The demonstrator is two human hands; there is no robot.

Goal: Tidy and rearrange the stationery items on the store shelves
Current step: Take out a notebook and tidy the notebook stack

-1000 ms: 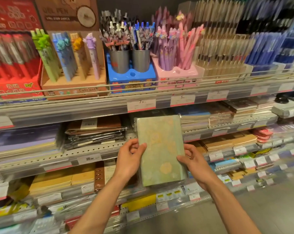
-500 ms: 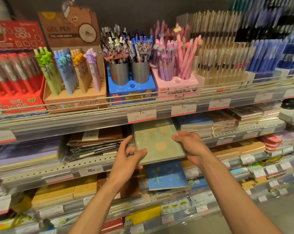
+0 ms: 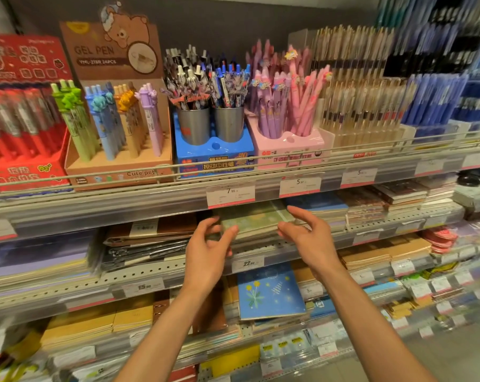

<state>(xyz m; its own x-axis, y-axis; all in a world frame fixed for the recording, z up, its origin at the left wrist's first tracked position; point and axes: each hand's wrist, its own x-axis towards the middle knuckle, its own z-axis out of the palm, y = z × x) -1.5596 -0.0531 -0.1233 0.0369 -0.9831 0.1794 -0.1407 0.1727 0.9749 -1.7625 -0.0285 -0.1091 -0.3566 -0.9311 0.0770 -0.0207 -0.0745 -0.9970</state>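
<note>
A pale green notebook point(image 3: 256, 220) with yellow flowers lies flat on the second shelf, under the 7.90 price tag point(image 3: 230, 195). My left hand point(image 3: 209, 250) hovers just in front of its left corner with fingers loosely spread, holding nothing. At the notebook's right front corner my right hand point(image 3: 306, 237) is also free, fingers relaxed and pointing toward the shelf. Whether the fingertips still touch the cover is unclear.
Pen displays fill the top shelf: a brown gel pen box point(image 3: 117, 106), two metal cups point(image 3: 211, 125) on a blue stand, a pink pen holder point(image 3: 287, 133). Brown and black folders point(image 3: 150, 241) lie left of the notebook. A blue notebook point(image 3: 270, 292) sits one shelf lower.
The green notebook went from upright in both hands to flat on the second shelf. Both hands have let go of it and drawn back slightly.
</note>
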